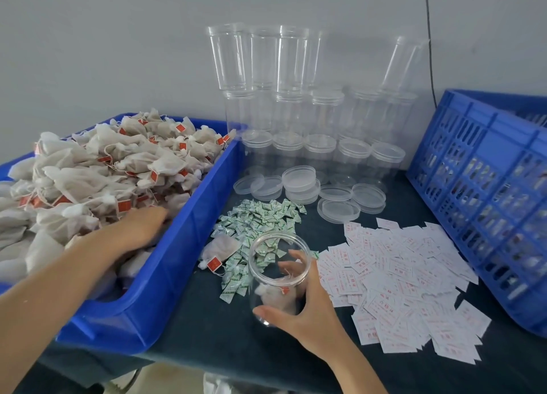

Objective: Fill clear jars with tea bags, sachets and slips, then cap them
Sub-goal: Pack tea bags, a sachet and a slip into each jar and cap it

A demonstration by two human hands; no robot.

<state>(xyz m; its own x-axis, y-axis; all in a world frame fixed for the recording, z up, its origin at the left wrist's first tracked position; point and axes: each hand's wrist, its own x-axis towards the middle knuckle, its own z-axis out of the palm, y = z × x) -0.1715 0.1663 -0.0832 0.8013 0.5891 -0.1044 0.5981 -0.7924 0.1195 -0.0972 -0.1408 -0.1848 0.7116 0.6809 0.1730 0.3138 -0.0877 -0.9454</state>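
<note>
Now: early in the fill, by my read. Only a few tea bags in the jar; no sachet or slip seen in it, no cap on.
Jar: clear round plastic jar (266,275) on the dark table top (207,319), tipped w/ its mouth up and away from the person, just beside the bin's wall.
R hand: right hand (307,313) wrapped round the jar's lower body, thumb in front, fingers seen thru the wall.
L hand: left hand (142,228) inside the big blue plastic bin (189,245), fingertips buried in the heap of beige tea bags w/ red tags (103,171). Blurred, so can't tell if it's got one.
Other stock: green-white sachets (257,219) piled behind the jar, white slips w/ red print (408,275) to its right, clear flat lids (302,183) further back.
Risk 1: strings and tags tangle, so a grab prob drags extra bags over the bin's edge. One stray tea bag (220,248) already lies on the table.
Risk 2: jar is light and tipped; if the grip slackens it could roll into the sachets.
Risk 3: the stacked empty clear jars (296,112) at the wall lean, so a bump on a reach for lids might topple them.
</note>
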